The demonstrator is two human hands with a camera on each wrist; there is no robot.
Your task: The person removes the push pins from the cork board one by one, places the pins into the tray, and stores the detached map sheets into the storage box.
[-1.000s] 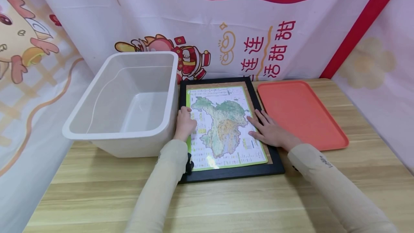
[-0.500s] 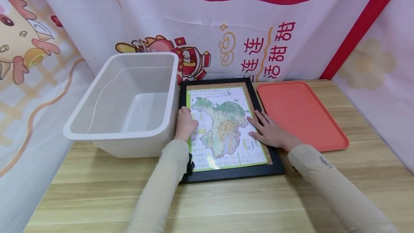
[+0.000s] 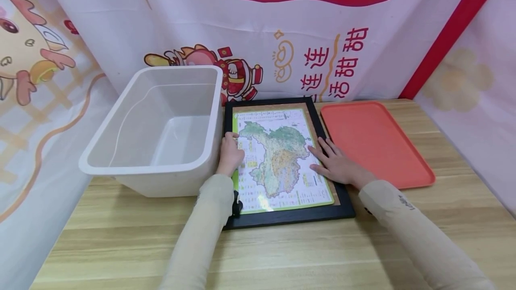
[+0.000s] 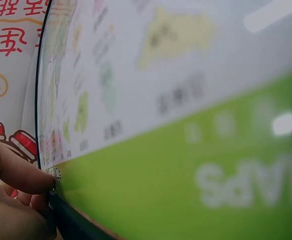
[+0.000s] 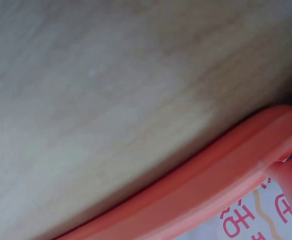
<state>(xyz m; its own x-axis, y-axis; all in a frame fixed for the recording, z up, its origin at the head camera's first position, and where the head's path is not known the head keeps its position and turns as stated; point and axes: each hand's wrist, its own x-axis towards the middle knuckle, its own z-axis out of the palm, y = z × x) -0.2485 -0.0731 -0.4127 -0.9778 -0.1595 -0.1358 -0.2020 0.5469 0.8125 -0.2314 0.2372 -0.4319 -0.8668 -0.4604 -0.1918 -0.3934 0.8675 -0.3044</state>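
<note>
A laminated map sheet (image 3: 282,151) with a green edge lies on a brown board inside a black frame (image 3: 290,215), flat on the wooden table. My left hand (image 3: 230,155) grips the frame's left side with curled fingers, its thumb reaching over the map's edge. Close up in the left wrist view, the left fingers (image 4: 20,172) meet the map's green margin (image 4: 135,185) and the dark frame. My right hand (image 3: 337,164) rests with spread, straight fingers across the frame's right side, fingertips over the map's border.
A deep white plastic bin (image 3: 149,171) stands directly left of the frame. At the right lies a flat red tray (image 3: 375,147), its rim (image 5: 206,185) also crossing the right wrist view. A printed cloth (image 3: 258,26) hangs behind the table (image 3: 282,254).
The left thumb shifts slightly over the map's left border and back. The map, the frame and the right hand stay where they were.
</note>
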